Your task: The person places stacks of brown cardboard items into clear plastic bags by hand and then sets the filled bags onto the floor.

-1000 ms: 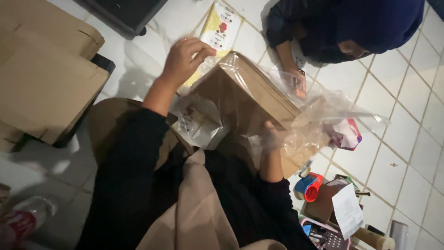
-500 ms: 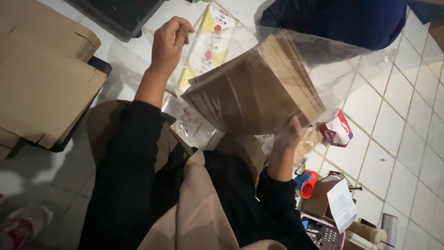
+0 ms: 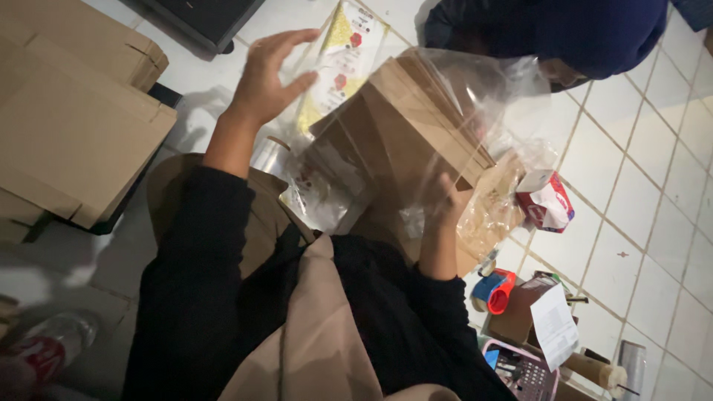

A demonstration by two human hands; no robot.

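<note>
My right hand (image 3: 445, 204) grips, fingers curled, a stack of brown cardboard sheets (image 3: 416, 141) inside a clear plastic bag (image 3: 490, 96), raised above my lap. My left hand (image 3: 267, 78) hovers spread and empty; one-handed, the stack may slide out.

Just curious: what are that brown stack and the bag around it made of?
The stack looks like matte brown cardboard or kraft paper: flat layered edges show. The bag seems thin clear plastic, glossy and crinkled, held from below by the right hand.
</note>
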